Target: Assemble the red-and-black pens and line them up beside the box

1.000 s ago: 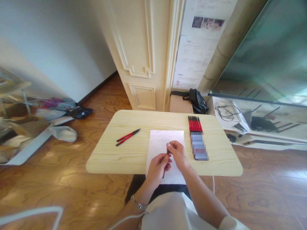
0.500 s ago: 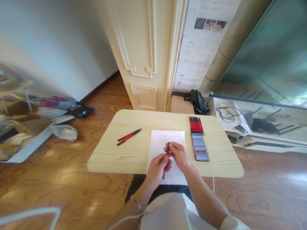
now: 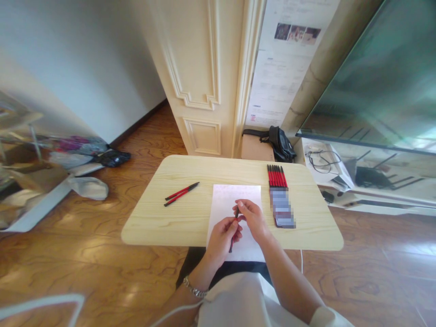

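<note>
The pale bench carries white paper at its six o'clock. Over it, the left hand grips a red-and-black pen while the right hand appears to pinch its dark upper end. A slack left grip could drop it; a rightward swing could scatter the pen row at two o'clock; a jolt could roll the two pens at ten.

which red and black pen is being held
The red and black pen in the left hand, above the white paper; the others lie on the pale wooden table.
</note>
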Action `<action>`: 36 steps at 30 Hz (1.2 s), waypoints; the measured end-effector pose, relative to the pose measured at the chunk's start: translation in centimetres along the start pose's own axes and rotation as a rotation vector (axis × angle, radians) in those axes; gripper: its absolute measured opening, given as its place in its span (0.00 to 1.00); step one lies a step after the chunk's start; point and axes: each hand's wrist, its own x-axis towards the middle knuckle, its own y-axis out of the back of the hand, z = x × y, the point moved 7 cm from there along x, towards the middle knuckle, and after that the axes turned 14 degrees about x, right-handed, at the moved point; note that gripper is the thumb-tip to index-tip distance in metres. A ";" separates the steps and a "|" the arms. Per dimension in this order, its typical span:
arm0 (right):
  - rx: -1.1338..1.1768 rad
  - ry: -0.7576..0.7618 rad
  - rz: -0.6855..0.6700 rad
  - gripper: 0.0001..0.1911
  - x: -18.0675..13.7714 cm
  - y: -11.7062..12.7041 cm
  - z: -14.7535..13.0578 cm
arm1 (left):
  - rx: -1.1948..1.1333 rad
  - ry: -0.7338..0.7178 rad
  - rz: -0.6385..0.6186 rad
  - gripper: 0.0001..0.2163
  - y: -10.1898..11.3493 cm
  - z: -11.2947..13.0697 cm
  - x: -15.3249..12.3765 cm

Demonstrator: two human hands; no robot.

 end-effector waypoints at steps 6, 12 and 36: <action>-0.034 -0.018 -0.076 0.14 0.0 -0.3 -0.1 | 0.002 -0.003 -0.011 0.13 0.0 -0.2 -0.1; -0.054 -0.022 -0.032 0.19 0.1 0.1 0.3 | 0.017 -0.002 0.009 0.14 0.2 -0.3 -0.1; -0.064 0.004 -0.084 0.19 0.5 0.8 0.2 | 0.015 0.024 0.037 0.15 -0.1 -0.4 -0.2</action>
